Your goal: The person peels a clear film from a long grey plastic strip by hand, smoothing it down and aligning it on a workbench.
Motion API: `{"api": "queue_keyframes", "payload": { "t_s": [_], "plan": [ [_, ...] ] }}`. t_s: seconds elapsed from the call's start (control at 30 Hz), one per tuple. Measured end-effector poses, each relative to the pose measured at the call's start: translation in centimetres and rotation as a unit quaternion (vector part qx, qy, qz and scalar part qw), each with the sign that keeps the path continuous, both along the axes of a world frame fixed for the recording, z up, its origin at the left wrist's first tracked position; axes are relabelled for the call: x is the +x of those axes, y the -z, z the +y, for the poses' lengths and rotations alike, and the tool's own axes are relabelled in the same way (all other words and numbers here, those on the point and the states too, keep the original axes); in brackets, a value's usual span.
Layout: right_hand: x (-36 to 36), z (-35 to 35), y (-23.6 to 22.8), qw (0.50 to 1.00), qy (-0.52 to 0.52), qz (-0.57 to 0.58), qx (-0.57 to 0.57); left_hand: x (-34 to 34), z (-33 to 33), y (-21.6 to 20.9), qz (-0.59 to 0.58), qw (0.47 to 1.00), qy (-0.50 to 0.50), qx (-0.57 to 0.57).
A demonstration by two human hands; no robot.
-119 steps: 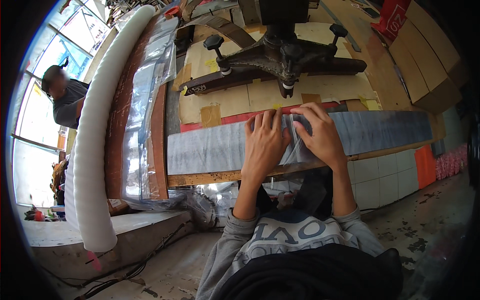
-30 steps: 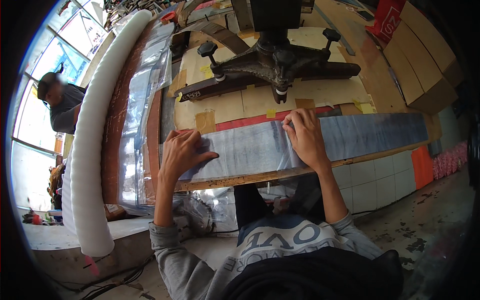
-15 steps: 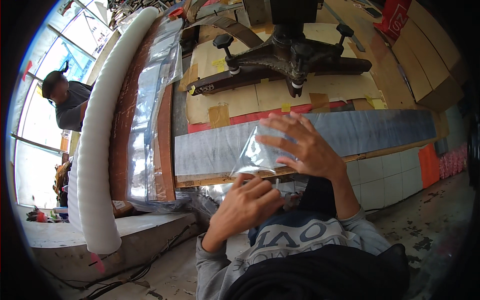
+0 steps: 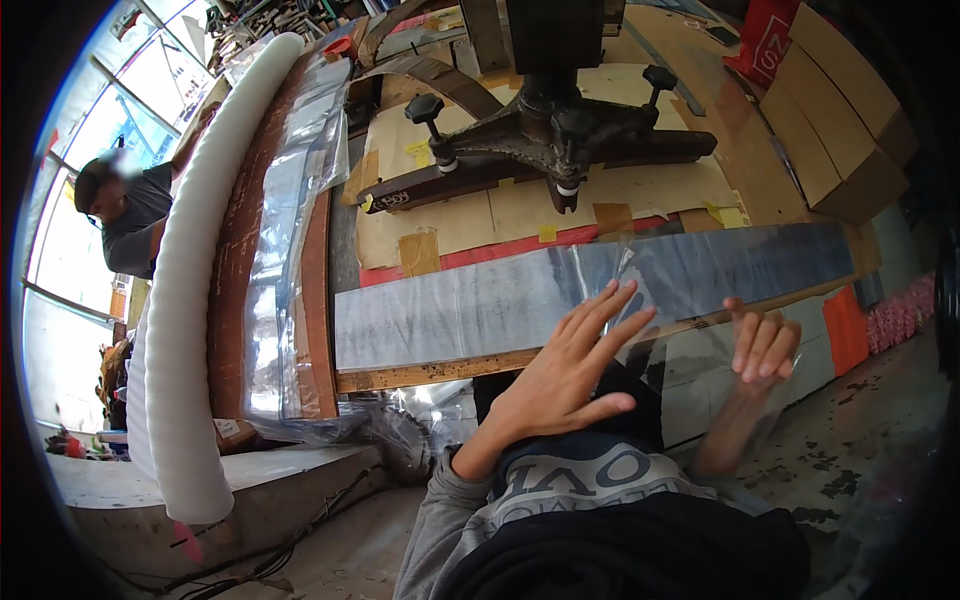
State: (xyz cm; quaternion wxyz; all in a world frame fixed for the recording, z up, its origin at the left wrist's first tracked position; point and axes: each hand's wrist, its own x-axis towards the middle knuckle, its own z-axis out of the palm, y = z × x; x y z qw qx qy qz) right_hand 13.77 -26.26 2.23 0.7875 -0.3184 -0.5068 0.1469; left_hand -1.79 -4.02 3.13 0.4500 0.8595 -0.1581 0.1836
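Between my hands stretches a piece of clear plastic film (image 4: 628, 262), glinting over the grey strip on the table edge. My left hand (image 4: 578, 372) lies flat against it or just over it, fingers spread and thumb apart, gripping nothing. On the other side my right hand (image 4: 765, 345) has its fingers curled on the film, which also shows in front of my right wrist. The film's outer edges are hard to make out. Under the hands runs the long grey strip (image 4: 440, 315) along the wooden front edge.
A black press foot with knobs (image 4: 570, 130) stands over taped cardboard. At left lie a white foam roll (image 4: 185, 330) and plastic sheeting (image 4: 283, 240) on a brown board. A cardboard box (image 4: 830, 140) sits at right. Beyond the roll, a co-worker (image 4: 135, 220) stands.
My right hand has swung right and down, carrying the film with it. My left hand has moved right and its curled fingers have opened out. The co-worker has shifted slightly.
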Motion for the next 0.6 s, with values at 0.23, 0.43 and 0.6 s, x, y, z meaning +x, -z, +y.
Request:
{"api": "queue_keyframes", "payload": {
  "t_s": [0.23,0.43,0.6],
  "plan": [
    [1.3,-0.5,-3.5,0.997,0.054,0.034,0.034,1.5,-3.7,0.1,-0.054,0.996,-0.013,0.063],
    [1.1,7.9,-6.4,0.826,0.304,0.040,-0.473,1.0,-4.6,1.6,-0.052,0.997,-0.024,-0.061],
    [-0.1,9.4,-3.7,0.720,0.297,-0.019,-0.627,-0.7,-4.5,2.7,0.025,0.977,-0.159,-0.142]
  ]
}}
